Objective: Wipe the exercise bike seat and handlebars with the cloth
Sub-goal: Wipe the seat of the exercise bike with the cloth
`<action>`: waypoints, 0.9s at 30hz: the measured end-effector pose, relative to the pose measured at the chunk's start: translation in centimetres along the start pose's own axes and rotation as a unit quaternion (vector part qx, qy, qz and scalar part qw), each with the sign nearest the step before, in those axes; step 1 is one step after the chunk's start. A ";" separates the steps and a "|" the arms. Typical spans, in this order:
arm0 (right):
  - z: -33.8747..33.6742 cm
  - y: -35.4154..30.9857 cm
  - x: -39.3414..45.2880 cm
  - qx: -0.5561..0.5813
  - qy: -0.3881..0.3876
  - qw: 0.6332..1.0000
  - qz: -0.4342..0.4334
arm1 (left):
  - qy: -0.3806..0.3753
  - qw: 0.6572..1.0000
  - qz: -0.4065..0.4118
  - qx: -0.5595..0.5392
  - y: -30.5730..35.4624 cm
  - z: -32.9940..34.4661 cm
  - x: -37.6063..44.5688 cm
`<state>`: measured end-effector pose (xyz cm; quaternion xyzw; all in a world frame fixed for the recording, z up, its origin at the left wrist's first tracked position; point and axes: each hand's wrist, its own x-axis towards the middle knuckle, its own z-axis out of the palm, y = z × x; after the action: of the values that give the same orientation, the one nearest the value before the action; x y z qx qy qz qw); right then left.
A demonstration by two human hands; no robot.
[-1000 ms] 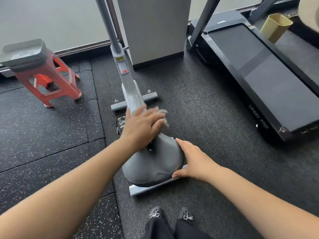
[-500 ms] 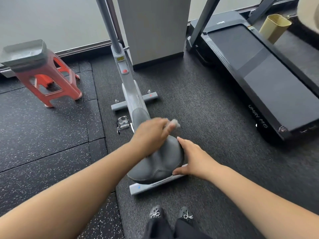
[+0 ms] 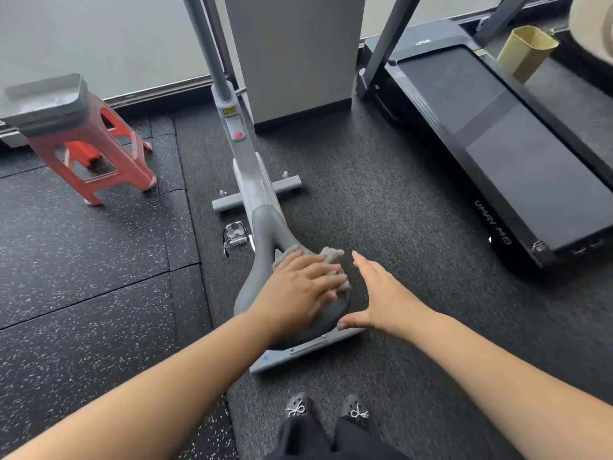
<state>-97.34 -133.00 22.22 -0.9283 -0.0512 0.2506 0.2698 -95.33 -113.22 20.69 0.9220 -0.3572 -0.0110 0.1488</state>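
The grey exercise bike seat (image 3: 265, 240) is below me at centre, its narrow nose pointing away. My left hand (image 3: 298, 290) lies flat on the seat's wide rear part and presses a grey cloth (image 3: 331, 255) against it; the cloth pokes out past the fingers. My right hand (image 3: 378, 293) is open beside the seat's right edge, its thumb at the rear corner. The bike's post (image 3: 212, 58) runs out of the top of the frame, so the handlebars are out of view.
A red stool (image 3: 89, 151) with a grey tray on top stands at left. A black treadmill (image 3: 497, 144) lies at right, a yellow bin (image 3: 527, 51) behind it. A grey pillar (image 3: 295, 54) is behind the bike. A pedal (image 3: 235, 235) sticks out left. My shoes (image 3: 326, 410) are just behind the rear base bar.
My left hand has slid the cloth from the seat's nose back and to the right onto its wide rear part. My right hand has opened and come away from the seat's side.
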 end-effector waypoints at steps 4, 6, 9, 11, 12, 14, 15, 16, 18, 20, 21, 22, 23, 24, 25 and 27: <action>-0.3 0.2 -0.4 0.003 -0.003 1.000 -0.010 | 0.015 0.998 0.057 0.021 1.5 -0.5 -3.9; -0.1 0.2 -0.7 0.004 -0.006 1.000 -0.012 | 0.013 0.997 0.069 0.036 1.7 -1.4 -5.6; 0.3 0.0 -1.0 0.004 -0.007 1.000 -0.022 | 0.092 0.995 -0.014 -0.028 0.7 -3.5 -5.8; 0.5 -0.2 -1.1 0.007 -0.003 1.000 -0.026 | 0.125 0.981 -0.125 -0.076 -0.3 -4.4 -4.4; 0.6 -0.4 -1.1 0.010 0.000 1.000 -0.029 | 0.092 0.980 -0.167 -0.059 -0.7 -4.2 -3.5; 0.8 -0.8 -1.2 0.006 0.004 0.999 -0.039 | -0.024 0.976 -0.215 0.020 -0.8 -2.7 -2.2; 0.8 -1.0 -1.2 0.001 0.004 0.999 -0.043 | -0.063 0.972 -0.220 0.054 -0.6 -1.8 -2.2; 0.9 -1.1 -1.2 -0.004 0.004 0.999 -0.047 | -0.079 0.969 -0.221 0.072 -0.4 -1.2 -2.4; 1.0 -1.1 -1.1 -0.006 0.005 0.999 -0.047 | -0.056 0.974 -0.205 0.083 0.1 -1.1 -3.4; 1.2 -1.2 -1.0 -0.008 0.004 0.999 -0.046 | -0.021 0.983 -0.157 0.088 0.6 -0.8 -5.2; 1.3 -1.2 -0.9 -0.006 0.005 0.999 -0.045 | -0.007 0.987 -0.130 0.089 0.8 -0.5 -6.3; 1.4 -1.2 -0.9 -0.005 0.007 0.999 -0.043 | -0.002 0.990 -0.109 0.088 1.1 -0.3 -7.3; 1.5 -1.3 -0.9 -0.006 0.008 0.999 -0.043 | 0.000 0.992 -0.090 0.089 1.3 -0.2 -8.3; 1.6 -1.3 -0.9 -0.007 0.010 0.999 -0.044 | 0.000 0.993 -0.069 0.093 1.5 -0.2 -9.1; 1.6 -1.3 -0.8 -0.009 0.013 0.999 -0.044 | -0.004 0.994 -0.050 0.099 1.5 -0.2 -9.6; 1.7 -1.3 -0.9 -0.010 0.013 0.999 -0.042 | -0.032 0.993 -0.021 0.111 1.7 -0.9 -10.0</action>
<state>-98.89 -131.31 22.05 -0.9312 -0.0895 0.2262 0.2713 -103.78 -107.48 21.18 0.9394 -0.3410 -0.0044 0.0340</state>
